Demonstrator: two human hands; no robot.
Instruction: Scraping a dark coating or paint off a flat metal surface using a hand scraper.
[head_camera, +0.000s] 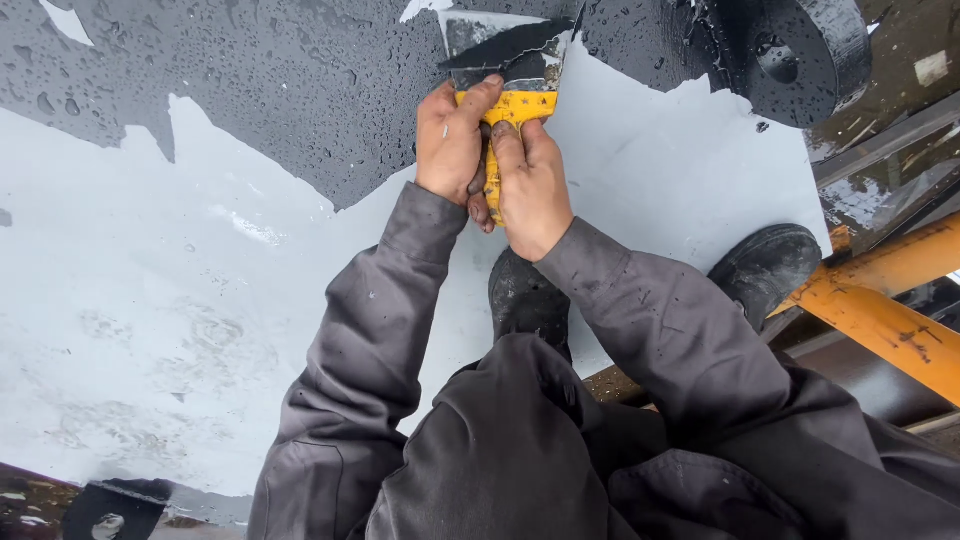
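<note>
Both my hands grip a yellow-handled scraper (519, 106) at the top centre. My left hand (452, 140) wraps the handle from the left, thumb pressed on its top. My right hand (532, 183) holds the handle from below and right. The scraper's blade is under a curled flap of black film (510, 50) that lifts off a pale grey surface (180, 300). Wet black film (300, 80) with water drops still covers the upper part of the surface. My grey sleeves reach up from the bottom of the view.
My two black boots (765, 262) stand on the grey surface near its right edge. A black round metal part (800, 50) sits at the top right. Yellow steel beams (880, 320) run along the right side, below the surface's edge.
</note>
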